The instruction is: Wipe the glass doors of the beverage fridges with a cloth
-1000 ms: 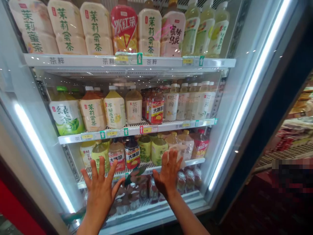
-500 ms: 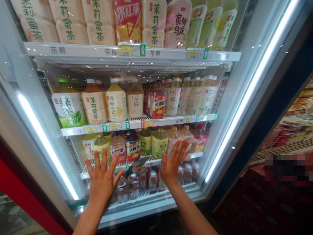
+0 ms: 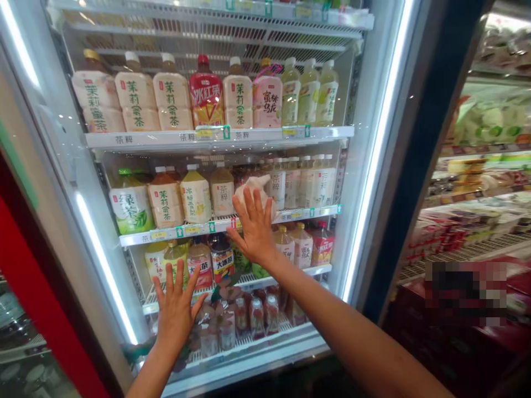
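Observation:
My right hand (image 3: 255,226) lies spread over a crumpled pale cloth (image 3: 253,190), pressing it against the glass door of a lit drinks cooler at the height of the middle bottle shelf (image 3: 141,239). Lower and to the left, my left hand (image 3: 176,307) rests on the glass with its fingers apart and nothing in it. Through the glass, a red-labelled bottle (image 3: 206,94) stands among pale tea bottles on the upper shelf. A green-capped bottle (image 3: 130,204) is at the left of the middle shelf.
A red frame (image 3: 37,309) runs along the lower left. The cooler's dark door edge (image 3: 418,138) slants down on the right. Beyond it are open shelves with packaged goods (image 3: 456,232). Faint reflections lie over the lower glass.
My right hand and the cloth have moved up and to the left across the glass. My left hand stays in about the same place. The view now takes in more of the upper shelves.

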Demonstrator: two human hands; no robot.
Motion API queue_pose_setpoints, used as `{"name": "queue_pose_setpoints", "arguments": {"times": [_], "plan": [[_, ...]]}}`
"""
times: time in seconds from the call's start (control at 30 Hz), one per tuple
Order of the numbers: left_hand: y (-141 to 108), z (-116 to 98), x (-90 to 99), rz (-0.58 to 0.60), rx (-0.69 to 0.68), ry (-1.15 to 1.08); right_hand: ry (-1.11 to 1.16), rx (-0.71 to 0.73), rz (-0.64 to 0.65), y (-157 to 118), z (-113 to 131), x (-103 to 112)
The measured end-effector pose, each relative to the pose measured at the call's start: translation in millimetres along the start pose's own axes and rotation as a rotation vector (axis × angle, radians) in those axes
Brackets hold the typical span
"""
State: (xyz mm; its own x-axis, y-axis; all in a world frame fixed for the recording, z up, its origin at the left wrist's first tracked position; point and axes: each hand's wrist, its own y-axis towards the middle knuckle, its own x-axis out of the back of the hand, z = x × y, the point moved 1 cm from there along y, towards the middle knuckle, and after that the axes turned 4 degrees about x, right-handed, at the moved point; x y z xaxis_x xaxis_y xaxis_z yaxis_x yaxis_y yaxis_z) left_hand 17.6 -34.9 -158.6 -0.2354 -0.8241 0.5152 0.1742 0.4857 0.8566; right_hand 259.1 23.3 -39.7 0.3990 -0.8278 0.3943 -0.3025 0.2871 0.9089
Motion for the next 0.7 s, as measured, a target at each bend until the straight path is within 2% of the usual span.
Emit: {"name": "queue_pose_setpoints", "arguments": {"times": [0.07, 0.17, 0.2, 0.27, 0.37, 0.43, 0.53, 0.63, 0.7], "plan": [[3, -8, 13.7, -0.001, 0.027, -0.061, 0.053, 0.191, 0.079, -5, 12, -2], [17, -31, 28.4, 0.007, 0.000, -0.266, 0.180, 0.522, 0.263, -39, 48, -19], [24, -41, 29.7, 0.012, -0.010, -0.345, 0.203, 0.557, 0.287, -47, 60, -25], [42, -57, 27.4, -0.019, 0.045, -0.463, 0.207, 0.522, 0.265, -48, 78, -31], [70, -68, 18.1, -0.157, 0.206, -0.515, 0.195, 0.502, 0.226, -20, 85, -19], [81, -64, 12.6, -0.231, 0.227, -0.496, 0.205, 0.599, 0.292, -1, 72, 3], [82, -46, 6.3, -0.211, 0.090, -0.352, 0.189, 0.688, 0.363, 14, 25, 42], [82, -24, 2.9, -0.163, -0.124, -0.145, 0.072, 0.575, 0.251, 19, -40, 65], [98, -15, 5.9, -0.180, -0.246, -0.037, -0.040, 0.439, 0.132, 22, -78, 64]]}}
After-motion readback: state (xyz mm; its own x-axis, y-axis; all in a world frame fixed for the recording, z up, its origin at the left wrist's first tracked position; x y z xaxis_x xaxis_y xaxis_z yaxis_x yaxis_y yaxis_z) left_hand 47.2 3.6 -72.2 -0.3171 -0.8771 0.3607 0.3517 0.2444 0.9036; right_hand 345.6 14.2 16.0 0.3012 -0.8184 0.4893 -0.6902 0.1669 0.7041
